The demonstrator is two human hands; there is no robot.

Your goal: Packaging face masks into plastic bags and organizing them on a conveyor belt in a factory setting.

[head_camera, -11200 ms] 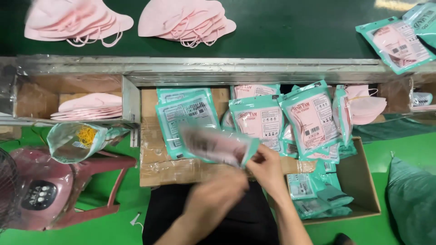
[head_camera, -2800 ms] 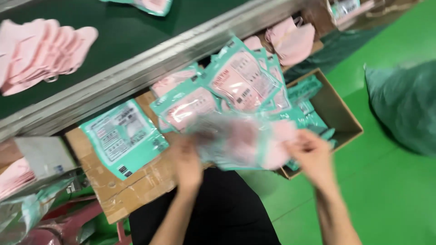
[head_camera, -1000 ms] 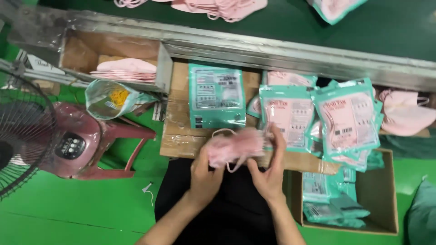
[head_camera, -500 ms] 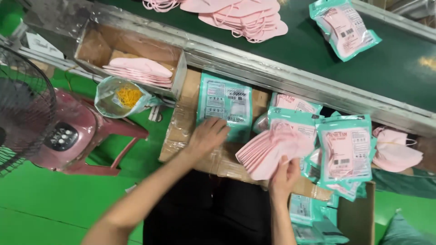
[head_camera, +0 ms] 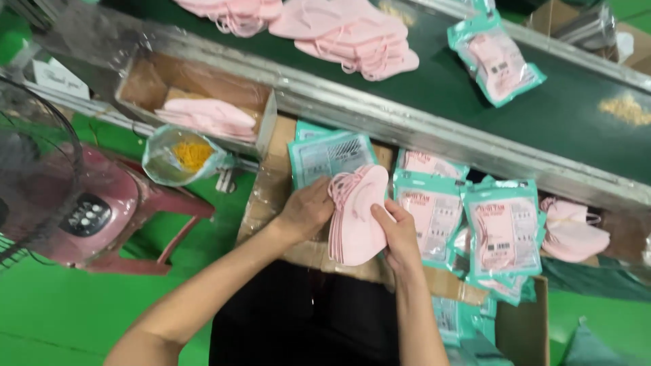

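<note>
My right hand point(head_camera: 398, 234) grips a stack of pink face masks point(head_camera: 357, 215) held on edge over a cardboard box top point(head_camera: 271, 196). My left hand point(head_camera: 306, 211) rests against the left side of that stack, fingers closed on it, just below an empty teal pouch point(head_camera: 330, 156) lying flat on the cardboard. To the right stand filled teal pouches point(head_camera: 503, 229) with pink masks inside, leaning in a row.
A dark green conveyor belt point(head_camera: 576, 115) runs along the top carrying pink mask stacks point(head_camera: 352, 37) and a filled pouch point(head_camera: 497, 64). A cardboard tray point(head_camera: 142, 81) holds more masks point(head_camera: 207, 115). A plastic bag with yellow bits point(head_camera: 186, 156), a red stool point(head_camera: 129, 217) and a fan point(head_camera: 30, 176) sit left.
My left hand has come off the flat teal pouch and joined the mask stack. The stack has moved left and turned upright between both hands.
</note>
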